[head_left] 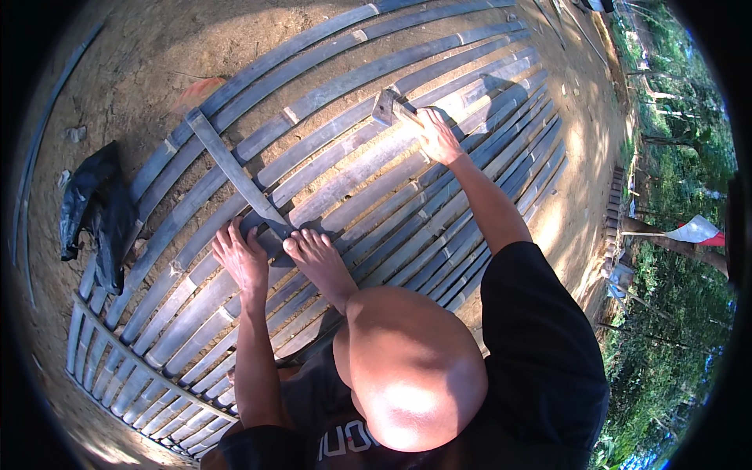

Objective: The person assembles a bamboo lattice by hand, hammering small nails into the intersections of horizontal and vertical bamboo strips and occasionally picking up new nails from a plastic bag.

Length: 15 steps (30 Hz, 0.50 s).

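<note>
My right hand is closed round the handle of a hammer with a squarish metal head, held over the slats toward the far side. My left hand lies on a grey bamboo slat, its fingers bent over the slat and the thumb toward my foot. A separate flat bamboo strip lies crosswise on the slats. Its near end is beside my bare foot, whose toes touch or almost touch it. What lies under the left palm is hidden.
Many long split-bamboo slats form a panel on bare earth, with a crosspiece at the near left. A black plastic bag rests over the left edge. Thin strips lie farther left. Greenery and a red-and-white flag are at right.
</note>
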### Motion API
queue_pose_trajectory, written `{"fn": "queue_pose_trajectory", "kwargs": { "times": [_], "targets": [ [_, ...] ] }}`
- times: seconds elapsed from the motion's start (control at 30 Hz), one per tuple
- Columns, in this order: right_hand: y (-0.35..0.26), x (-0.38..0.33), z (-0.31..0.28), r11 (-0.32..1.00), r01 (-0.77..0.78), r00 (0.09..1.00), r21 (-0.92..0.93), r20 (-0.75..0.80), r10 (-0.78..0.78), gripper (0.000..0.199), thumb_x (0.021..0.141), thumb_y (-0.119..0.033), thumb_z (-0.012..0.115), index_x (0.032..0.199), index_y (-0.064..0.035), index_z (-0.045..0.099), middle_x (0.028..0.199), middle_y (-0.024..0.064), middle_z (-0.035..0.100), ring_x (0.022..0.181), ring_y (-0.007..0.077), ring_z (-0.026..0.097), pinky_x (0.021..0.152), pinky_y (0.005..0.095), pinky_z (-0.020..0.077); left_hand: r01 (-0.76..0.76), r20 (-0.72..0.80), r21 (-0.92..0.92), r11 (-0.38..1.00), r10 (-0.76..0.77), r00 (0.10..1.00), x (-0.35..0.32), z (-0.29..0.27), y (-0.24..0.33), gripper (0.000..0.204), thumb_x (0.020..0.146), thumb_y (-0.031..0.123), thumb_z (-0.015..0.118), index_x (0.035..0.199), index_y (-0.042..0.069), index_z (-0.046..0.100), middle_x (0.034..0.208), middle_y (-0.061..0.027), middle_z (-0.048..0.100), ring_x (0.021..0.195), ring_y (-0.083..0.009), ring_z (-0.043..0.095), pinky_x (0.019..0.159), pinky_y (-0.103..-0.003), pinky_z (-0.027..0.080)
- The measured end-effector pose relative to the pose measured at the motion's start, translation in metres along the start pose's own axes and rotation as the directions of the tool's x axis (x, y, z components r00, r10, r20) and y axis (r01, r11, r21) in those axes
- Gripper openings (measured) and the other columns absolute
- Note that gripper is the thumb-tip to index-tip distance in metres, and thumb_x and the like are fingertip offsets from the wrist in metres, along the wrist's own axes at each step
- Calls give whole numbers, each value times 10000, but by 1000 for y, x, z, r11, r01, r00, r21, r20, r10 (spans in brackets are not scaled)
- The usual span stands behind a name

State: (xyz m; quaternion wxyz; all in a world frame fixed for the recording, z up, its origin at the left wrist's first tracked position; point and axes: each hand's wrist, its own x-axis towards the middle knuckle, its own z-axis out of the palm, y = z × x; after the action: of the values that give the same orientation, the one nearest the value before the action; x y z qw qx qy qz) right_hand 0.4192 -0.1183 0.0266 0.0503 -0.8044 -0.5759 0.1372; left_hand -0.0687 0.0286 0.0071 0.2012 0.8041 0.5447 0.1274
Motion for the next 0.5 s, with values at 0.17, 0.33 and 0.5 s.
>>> {"fn": "queue_pose_trajectory", "kwargs": {
  "times": [0.17, 0.33, 0.5],
  "targets": [
    [11, -1, 9, 991, 96, 994, -91, -39, -100, 517, 841, -62, 631, 1331, -18, 473, 1290, 207, 527, 1226, 402, 499, 1053, 480, 447, 8, -2, 10, 1000, -8, 1000, -3, 3, 0, 385, 929, 181, 687, 1297, 110, 599, 1257, -147, 575, 1209, -370, 509, 1048, -516, 369],
    [0, 4, 3, 994, 93, 994, -54, -53, -96, 452, 856, -79, 622, 1288, -10, 513, 1256, 211, 533, 1162, 431, 509, 1009, 493, 442, 33, 8, 28, 999, -34, 999, -2, 2, 0, 389, 916, 191, 706, 1287, 116, 616, 1266, -144, 582, 1215, -363, 513, 1041, -517, 385],
    [-6, -1, 7, 998, -27, 995, 50, -90, 31, 491, 856, -53, 627, 1324, -17, 483, 1240, 227, 540, 1180, 449, 510, 1021, 514, 425, 0, -11, -25, 1000, 0, 1000, -1, 4, -5, 439, 876, 181, 724, 1290, 103, 599, 1241, -134, 575, 1168, -354, 516, 1048, -517, 355]
  ]
}}
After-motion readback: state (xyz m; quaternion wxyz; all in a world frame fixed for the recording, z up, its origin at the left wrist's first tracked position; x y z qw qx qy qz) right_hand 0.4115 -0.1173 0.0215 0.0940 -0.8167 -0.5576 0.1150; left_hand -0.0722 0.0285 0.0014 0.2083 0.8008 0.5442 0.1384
